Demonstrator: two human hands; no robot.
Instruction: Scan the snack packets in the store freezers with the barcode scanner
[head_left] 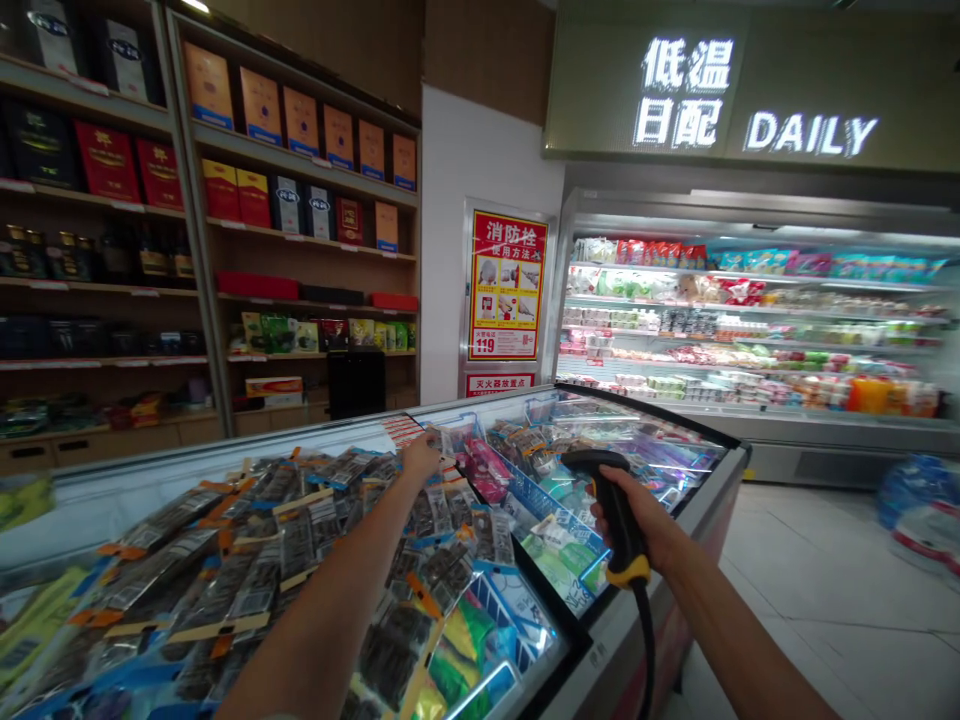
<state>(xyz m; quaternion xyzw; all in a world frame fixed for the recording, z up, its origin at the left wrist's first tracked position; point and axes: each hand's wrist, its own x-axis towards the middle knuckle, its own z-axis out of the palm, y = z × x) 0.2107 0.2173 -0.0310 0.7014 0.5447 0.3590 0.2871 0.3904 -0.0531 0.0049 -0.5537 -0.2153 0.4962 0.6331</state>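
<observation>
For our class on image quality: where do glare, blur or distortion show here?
Head view: the glowing DAILY lettering has fuzzy edges; head view: reflections streak the display chest's glass lid; head view: the wall shelves slant, perhaps lens distortion.

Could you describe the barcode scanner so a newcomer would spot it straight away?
Find the chest freezer in the foreground, nearer than the lit DAILY sign. At the freezer's right side, the right hand grips the barcode scanner. It's the black pistol-shaped device with a yellow band low on its handle and a black cable hanging below, unlike the bright packets behind it.
</observation>
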